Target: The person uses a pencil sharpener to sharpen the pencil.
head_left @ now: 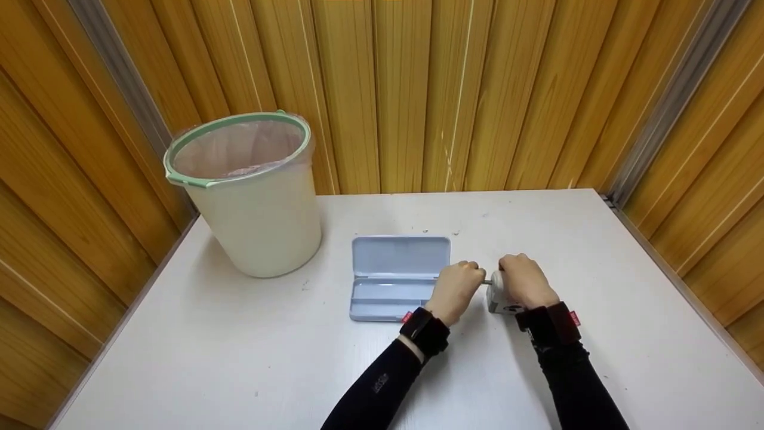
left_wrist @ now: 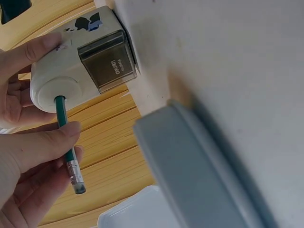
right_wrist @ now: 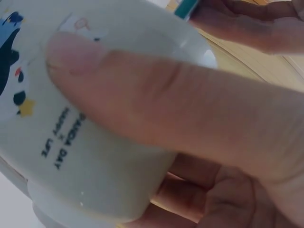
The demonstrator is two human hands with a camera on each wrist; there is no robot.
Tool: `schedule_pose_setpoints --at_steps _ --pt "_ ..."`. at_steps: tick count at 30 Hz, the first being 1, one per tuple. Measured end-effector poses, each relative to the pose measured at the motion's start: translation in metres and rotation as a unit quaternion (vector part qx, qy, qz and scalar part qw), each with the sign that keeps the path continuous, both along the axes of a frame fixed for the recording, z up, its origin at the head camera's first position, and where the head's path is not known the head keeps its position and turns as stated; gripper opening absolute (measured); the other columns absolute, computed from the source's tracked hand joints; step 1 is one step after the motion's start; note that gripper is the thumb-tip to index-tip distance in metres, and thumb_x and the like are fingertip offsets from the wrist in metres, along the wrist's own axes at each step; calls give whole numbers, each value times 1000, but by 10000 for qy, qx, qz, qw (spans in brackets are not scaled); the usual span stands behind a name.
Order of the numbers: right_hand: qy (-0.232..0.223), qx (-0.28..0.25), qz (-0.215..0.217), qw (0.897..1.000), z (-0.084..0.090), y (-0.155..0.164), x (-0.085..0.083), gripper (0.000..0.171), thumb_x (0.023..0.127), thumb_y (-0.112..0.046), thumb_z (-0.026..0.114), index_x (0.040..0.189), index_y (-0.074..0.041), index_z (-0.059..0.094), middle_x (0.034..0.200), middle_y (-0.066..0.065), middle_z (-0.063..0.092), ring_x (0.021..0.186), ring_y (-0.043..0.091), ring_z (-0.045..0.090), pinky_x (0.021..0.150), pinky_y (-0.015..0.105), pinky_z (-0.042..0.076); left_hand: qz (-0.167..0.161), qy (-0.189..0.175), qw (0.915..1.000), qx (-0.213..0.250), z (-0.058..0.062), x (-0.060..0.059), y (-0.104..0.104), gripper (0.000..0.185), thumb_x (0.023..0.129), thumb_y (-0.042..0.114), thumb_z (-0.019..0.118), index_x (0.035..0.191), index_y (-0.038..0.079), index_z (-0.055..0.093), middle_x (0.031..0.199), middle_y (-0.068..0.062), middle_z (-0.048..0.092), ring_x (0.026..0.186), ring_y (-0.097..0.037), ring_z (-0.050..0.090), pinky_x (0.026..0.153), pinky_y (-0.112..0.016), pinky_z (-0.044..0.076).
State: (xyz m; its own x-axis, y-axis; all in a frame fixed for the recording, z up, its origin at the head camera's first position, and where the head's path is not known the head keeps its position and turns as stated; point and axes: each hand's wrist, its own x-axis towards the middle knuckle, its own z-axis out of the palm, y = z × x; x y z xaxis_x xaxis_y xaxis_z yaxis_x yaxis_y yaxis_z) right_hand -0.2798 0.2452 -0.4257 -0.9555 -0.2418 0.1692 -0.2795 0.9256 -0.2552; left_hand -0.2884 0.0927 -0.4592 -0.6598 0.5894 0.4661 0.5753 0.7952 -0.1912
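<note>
A green pencil point(left_wrist: 61, 114) with a metal band and eraser end stands with its other end inside the hole of a white pencil sharpener point(left_wrist: 59, 64). My left hand point(head_left: 456, 291) pinches the pencil between thumb and fingers. Around the sharpener's body my right hand point(head_left: 528, 282) is curled, its thumb point(right_wrist: 128, 90) lying across the printed side. The sharpener has a dark see-through shavings drawer point(left_wrist: 108, 61) and rests on the table. Just left of the hands lies a light blue pencil case point(head_left: 388, 289), its lid point(head_left: 401, 255) raised and its compartments showing nothing inside.
A cream bin point(head_left: 262, 221) with a green rim and a pinkish liner stands at the back left of the white table point(head_left: 239, 358). Wood-look panels point(head_left: 406, 89) close off the back and both sides.
</note>
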Motion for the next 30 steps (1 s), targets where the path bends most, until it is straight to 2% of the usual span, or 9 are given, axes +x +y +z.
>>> schedule_pose_setpoints --at_steps 6,10,15,19,25,30 --pt "-188 -18 24 9998 4 2 0 13 71 12 64 82 6 65 80 22 67 74 35 61 70 50 51 -2 -420 9989 195 3 -2 -2 14 82 8 70 85 21 73 80 8 68 71 -8 66 57 -22 53" --pt "-427 -171 94 9989 5 6 -1 21 66 12 68 85 6 66 83 21 68 76 34 61 71 49 51 78 -624 9976 294 5 -1 -1 12 79 19 78 90 20 74 85 8 69 75 -8 67 60 -22 54" --pt "-939 -460 215 9943 10 18 0 58 56 10 79 112 7 61 107 29 67 97 45 61 85 56 50 69 -917 9955 212 8 2 2 53 71 44 84 117 22 70 110 9 71 98 -8 66 74 -21 56" --pt "-1268 -596 204 9899 16 36 4 74 59 6 83 126 7 53 121 36 60 110 52 56 89 61 48 -124 -859 9959 244 6 3 14 70 74 50 81 133 19 61 128 8 66 115 -8 62 91 -19 52" --pt "-1734 -616 224 9827 20 64 3 70 61 -2 85 122 11 55 119 36 61 112 54 55 89 59 49 -309 -529 9971 454 4 5 39 66 78 44 80 134 15 60 131 5 65 122 -9 60 103 -18 45" --pt "-2156 -717 153 9737 12 80 -2 56 64 -2 84 111 14 60 105 31 67 100 46 62 81 51 53 -248 -389 9984 334 1 9 54 62 79 47 78 132 17 63 128 8 66 121 -7 60 102 -16 45"
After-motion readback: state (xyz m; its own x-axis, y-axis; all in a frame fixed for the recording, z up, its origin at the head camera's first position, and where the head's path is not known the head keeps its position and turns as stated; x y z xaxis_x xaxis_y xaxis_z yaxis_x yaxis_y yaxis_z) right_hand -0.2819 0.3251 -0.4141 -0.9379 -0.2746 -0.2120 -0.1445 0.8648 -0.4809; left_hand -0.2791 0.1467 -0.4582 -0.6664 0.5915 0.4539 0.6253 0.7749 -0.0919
